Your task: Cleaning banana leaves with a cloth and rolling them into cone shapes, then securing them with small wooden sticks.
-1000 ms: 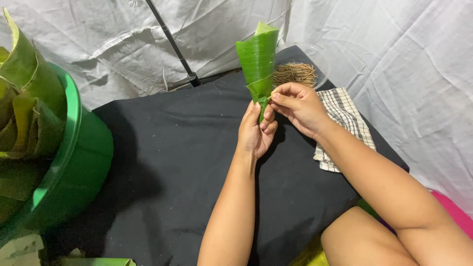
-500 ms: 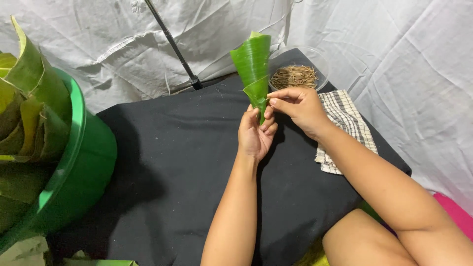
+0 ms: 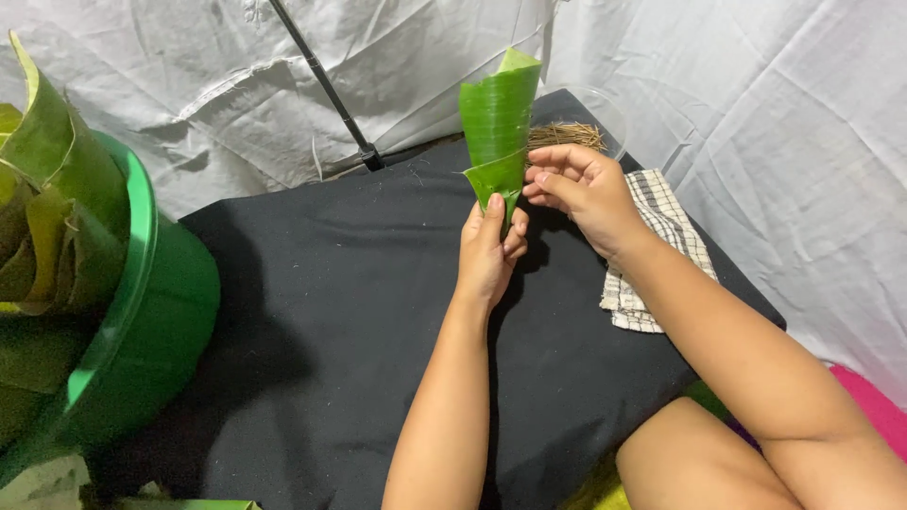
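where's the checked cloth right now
In the head view the checked cloth lies on the right side of the black mat, under the right hand and forearm, just below the clear bowl of brown sticks.

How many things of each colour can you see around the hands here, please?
Green: 2, the leaf cone held by the left hand with the right hand beside it, and the green tub of leaves.
Black: 2, the black cloth and the black pole.
Checked: 1, the checked cloth.
Brown: 1, the bundle of thin sticks.
Total: 6
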